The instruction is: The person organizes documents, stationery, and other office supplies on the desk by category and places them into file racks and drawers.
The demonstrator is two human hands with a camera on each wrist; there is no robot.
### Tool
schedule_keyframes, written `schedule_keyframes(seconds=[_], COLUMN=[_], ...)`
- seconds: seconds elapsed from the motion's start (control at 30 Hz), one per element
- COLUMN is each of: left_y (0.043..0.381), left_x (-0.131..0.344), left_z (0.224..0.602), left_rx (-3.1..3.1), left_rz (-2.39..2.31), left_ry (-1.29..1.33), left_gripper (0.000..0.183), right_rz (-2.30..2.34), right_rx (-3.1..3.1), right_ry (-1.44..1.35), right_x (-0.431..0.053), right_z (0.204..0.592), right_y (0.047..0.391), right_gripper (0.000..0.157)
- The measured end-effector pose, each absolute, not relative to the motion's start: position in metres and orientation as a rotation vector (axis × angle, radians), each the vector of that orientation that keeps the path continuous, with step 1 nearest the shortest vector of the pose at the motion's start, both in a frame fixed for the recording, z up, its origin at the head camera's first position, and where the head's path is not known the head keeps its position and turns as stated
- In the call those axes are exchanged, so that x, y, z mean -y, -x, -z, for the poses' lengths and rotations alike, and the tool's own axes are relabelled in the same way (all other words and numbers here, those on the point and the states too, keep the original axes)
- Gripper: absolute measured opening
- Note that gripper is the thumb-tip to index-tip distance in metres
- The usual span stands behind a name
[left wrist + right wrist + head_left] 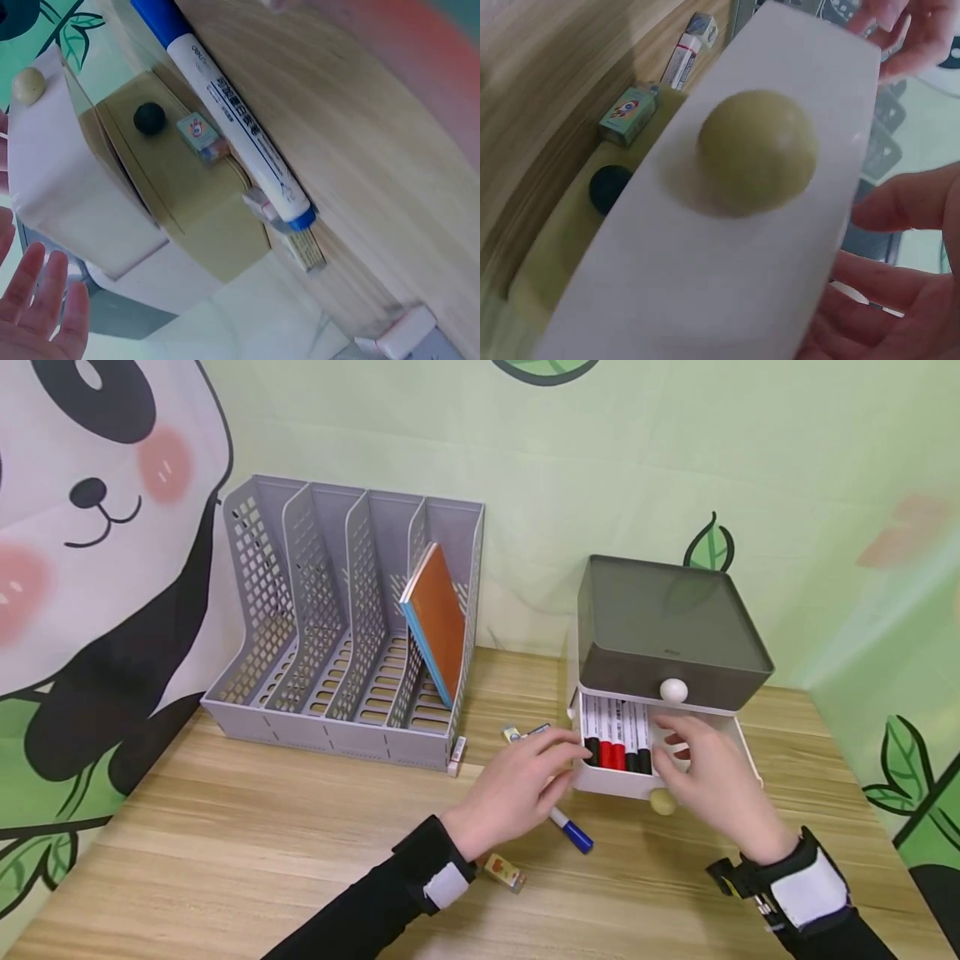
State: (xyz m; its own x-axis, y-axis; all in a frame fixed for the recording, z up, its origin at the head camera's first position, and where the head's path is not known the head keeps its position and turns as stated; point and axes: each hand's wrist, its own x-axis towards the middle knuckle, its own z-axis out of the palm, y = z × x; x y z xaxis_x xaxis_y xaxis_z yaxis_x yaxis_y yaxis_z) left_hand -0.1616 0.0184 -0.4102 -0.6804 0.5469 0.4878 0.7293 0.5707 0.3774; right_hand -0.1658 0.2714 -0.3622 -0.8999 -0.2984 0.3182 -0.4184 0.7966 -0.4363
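Your left hand, fingers relaxed and grasping nothing, is at the left side of the pulled-out white drawer; your right hand, fingers loosely bent and likewise unladen, is over its right part. Between them, black- and red-capped markers lie side by side inside. A blue-capped marker rests on the wooden tabletop.

Bright, even head view, pale glare on the right wall, dimmer, softer wrist views
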Motion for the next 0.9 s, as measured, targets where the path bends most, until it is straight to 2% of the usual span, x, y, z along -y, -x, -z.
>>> schedule_keyframes(seconds=[0.37,0.9], left_y=[0.164,0.161], left_x=[0.009,0.033], left_z=[0.415,0.431], left_rx=[2.56,2.78], left_rz=[0.759,0.669], left_ry=[0.914,0.851], left_gripper=[0.039,0.055], right_rz=[-0.512,-0.448], right_rx=[2.369,2.363], right_ry=[-0.748,-1.019], right_x=[-0.241,-0.199], right_z=[0.372,0.406], right_y=[0.136,0.112], right_gripper=[0.023,0.032])
